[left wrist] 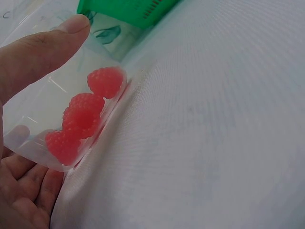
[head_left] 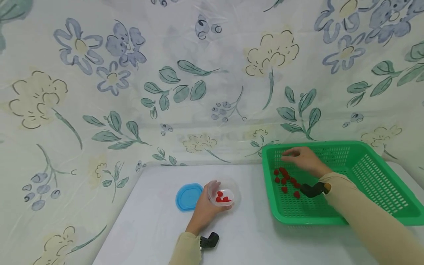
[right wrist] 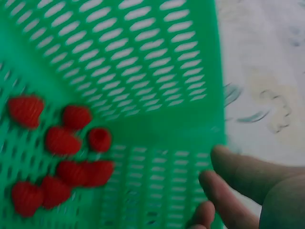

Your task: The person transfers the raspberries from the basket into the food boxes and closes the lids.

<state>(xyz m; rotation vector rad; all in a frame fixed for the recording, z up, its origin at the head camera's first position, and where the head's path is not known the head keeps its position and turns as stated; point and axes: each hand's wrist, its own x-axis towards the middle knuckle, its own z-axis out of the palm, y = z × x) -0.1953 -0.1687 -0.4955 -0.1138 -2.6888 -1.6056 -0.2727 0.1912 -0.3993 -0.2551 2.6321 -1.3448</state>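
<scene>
Several raspberries (head_left: 283, 180): inside basket (head_left: 308, 221)
Left hand (head_left: 206, 209): curled round cup (head_left: 228, 191), left of basket
Right hand (head_left: 304, 160): over basket, fingers parted, empty

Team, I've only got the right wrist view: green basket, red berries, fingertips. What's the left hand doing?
Observer: The left hand is holding a clear container.
Operator: Anything in it?
Observer: Yes, red berries, at least three, down at the bottom.
Operator: Is it covered?
Observer: No, a blue lid lies off it on the white table, to the container's left.
</scene>
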